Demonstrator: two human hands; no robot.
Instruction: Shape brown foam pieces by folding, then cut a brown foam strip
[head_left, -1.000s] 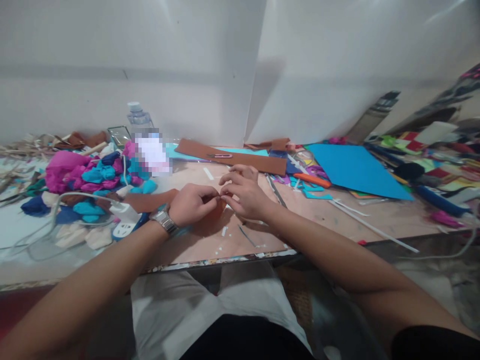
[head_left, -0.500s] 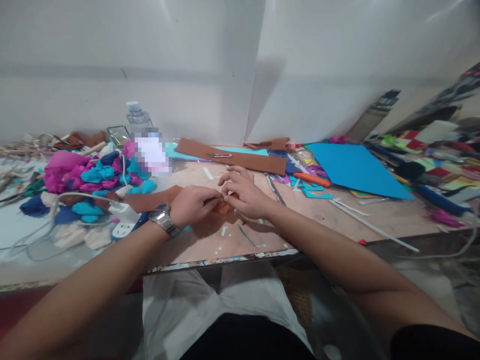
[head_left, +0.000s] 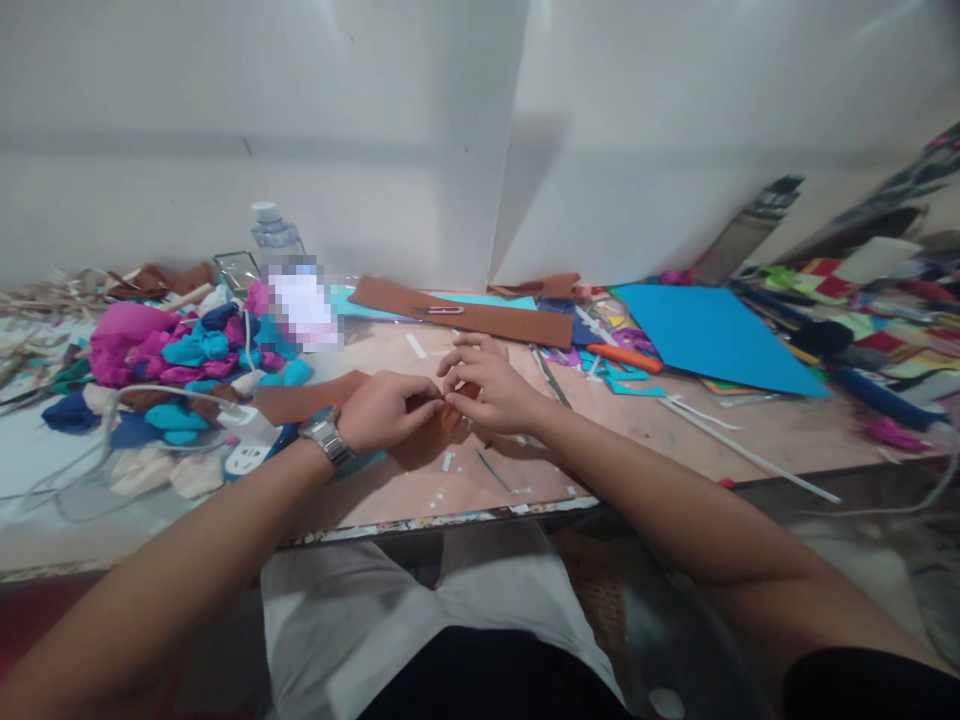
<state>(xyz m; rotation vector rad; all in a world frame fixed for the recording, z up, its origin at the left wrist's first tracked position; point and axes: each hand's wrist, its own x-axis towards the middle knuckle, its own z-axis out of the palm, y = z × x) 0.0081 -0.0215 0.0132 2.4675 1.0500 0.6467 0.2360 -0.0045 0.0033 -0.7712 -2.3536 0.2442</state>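
Looks like a small craft workshop or craft corner, exact type unclear. Worktable (head_left: 390, 495) w/ scraps, cut strips etc. along front edge; heaped w/ crumpled coloured bundles (head_left: 131, 340), brown strip (head_left: 517, 322), blue sheet (head_left: 720, 335), small snips (head_left: 446, 311) & power strip (head_left: 246, 458). Set against plain pale wall (head_left: 337, 120).

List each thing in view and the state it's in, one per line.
Left hand: fingertips pinched
Right hand: fingertips pinched
Small brown piece: at the fingertips, partly hidden
Watch: fastened
Bottle: upright, capped
Snips: lying down, blades unclear
Long brown strip: beneath snips
Blue sheet: unfolded
Pink bundle: crumpled
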